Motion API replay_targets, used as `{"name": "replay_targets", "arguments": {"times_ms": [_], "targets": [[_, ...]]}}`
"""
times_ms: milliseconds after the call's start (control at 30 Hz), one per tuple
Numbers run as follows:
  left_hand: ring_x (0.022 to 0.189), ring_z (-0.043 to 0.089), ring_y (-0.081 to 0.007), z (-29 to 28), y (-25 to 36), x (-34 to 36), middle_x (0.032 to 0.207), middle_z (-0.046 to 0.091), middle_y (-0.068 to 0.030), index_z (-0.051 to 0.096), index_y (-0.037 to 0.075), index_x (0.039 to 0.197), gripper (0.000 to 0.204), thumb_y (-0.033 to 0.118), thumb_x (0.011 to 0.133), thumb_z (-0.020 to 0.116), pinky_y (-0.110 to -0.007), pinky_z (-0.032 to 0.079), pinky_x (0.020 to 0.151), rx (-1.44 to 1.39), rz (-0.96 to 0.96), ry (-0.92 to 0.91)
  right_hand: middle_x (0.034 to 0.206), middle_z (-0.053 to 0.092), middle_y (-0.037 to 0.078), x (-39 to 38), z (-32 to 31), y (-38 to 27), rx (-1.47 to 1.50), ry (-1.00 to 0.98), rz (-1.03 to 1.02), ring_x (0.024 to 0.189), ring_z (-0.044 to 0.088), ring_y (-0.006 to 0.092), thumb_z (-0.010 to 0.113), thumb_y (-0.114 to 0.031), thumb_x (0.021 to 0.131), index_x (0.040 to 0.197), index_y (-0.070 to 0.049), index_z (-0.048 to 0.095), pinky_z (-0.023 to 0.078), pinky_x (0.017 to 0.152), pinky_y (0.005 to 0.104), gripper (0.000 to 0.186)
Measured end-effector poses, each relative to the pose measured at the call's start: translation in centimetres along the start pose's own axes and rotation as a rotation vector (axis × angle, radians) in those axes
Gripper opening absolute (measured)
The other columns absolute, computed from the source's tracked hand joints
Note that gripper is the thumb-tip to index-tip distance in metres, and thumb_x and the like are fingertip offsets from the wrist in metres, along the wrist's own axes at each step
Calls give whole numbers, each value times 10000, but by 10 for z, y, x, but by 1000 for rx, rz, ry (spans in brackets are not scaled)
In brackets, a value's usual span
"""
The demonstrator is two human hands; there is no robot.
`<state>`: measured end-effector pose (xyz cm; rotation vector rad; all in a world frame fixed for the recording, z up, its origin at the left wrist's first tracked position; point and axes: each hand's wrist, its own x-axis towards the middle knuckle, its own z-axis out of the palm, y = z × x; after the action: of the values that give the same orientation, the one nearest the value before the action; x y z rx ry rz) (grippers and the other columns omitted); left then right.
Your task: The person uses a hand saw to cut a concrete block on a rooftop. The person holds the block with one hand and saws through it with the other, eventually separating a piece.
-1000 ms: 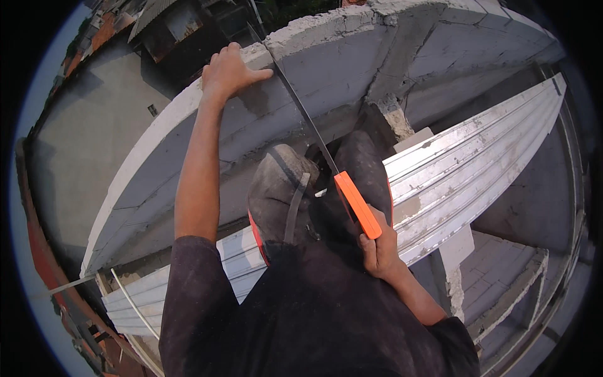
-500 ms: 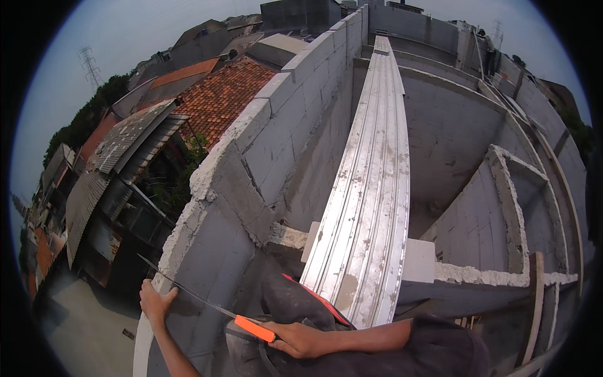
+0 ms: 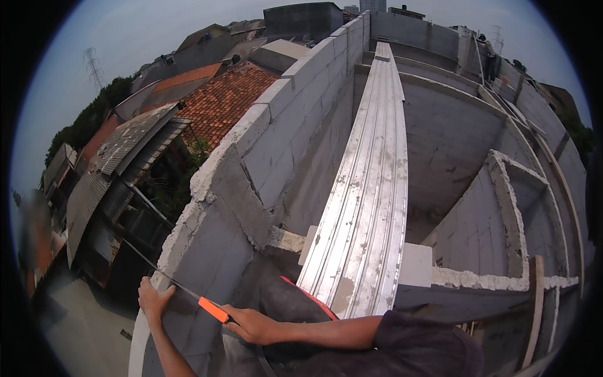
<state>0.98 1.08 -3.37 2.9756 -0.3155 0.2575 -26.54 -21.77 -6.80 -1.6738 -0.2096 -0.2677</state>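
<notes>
My right hand [image 3: 251,325] is closed round the orange handle of a handsaw [image 3: 212,309]. Its long thin blade, seen nearly edge-on, crosses the top of the grey block wall [image 3: 207,251] and its tip sticks out past the outer side. Just below the blade, my left hand [image 3: 155,298] grips the top edge of the wall, fingers over the outer side and thumb apart on top. Whether the blade has cut into the block cannot be made out.
A long ribbed metal sheet [image 3: 361,207] spans the walls ahead of me, over a deep opening [image 3: 443,157]. Left of the wall is a drop toward lower roofs [image 3: 229,94]. A wooden plank [image 3: 534,308] leans at right. Far right, a person [image 3: 488,56] stands by the wall.
My right hand has pushed the handsaw to the left and slightly up, so more blade extends beyond the wall. My left hand keeps its hold on the wall edge.
</notes>
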Motion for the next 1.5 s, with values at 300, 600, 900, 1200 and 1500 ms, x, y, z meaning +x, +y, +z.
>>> {"name": "replay_targets", "arguments": {"times_ms": [300, 600, 900, 1200, 1500], "targets": [[1289, 620, -404, -10, 9, -2, 1371, 653, -214, 529, -2, 1450, 1006, 511, 671, 904, -533, 521, 1055, -3, -8, -6, 1164, 677, 343, 0, -6, 3, -9, -87, 91, 1109, 655, 538, 569, -220, 1100, 1523, -2, 421, 518, 929, 540, 498], [1317, 602, -397, -18, 21, -6, 1399, 645, -204, 543, -27, 1451, 1014, 503, 665, 902, -520, 509, 1082, -10, -48, -41, 1182, 678, 346, -6, 3, 13, -35, -11, 23, 1130, 647, 543, 577, -200, 1096, 1515, -4, 434, 517, 935, 536, 484], [1306, 621, -403, -5, 10, -3, 1392, 654, -211, 518, -3, 1486, 1023, 512, 687, 897, -519, 521, 1073, 9, 20, 14, 1107, 684, 321, -6, 5, 15, -35, 17, -12, 1087, 656, 537, 592, -178, 1090, 1487, -3, 449, 515, 922, 527, 458], [1292, 635, -399, -13, 8, -6, 1378, 664, -214, 541, 0, 1445, 982, 521, 693, 898, -529, 529, 1060, 11, -7, 22, 1112, 675, 344, -3, 3, 14, -47, -42, 4, 1060, 666, 538, 562, -160, 1079, 1538, -8, 401, 519, 925, 514, 510], [1258, 639, -381, -14, 10, -7, 1301, 688, -192, 597, 13, 1372, 931, 569, 676, 872, -513, 531, 1043, 3, 29, 47, 941, 668, 222, -3, 5, 8, -90, -12, 32, 855, 702, 387, 566, -99, 1056, 1479, 18, 483, 539, 826, 413, 446]]}}
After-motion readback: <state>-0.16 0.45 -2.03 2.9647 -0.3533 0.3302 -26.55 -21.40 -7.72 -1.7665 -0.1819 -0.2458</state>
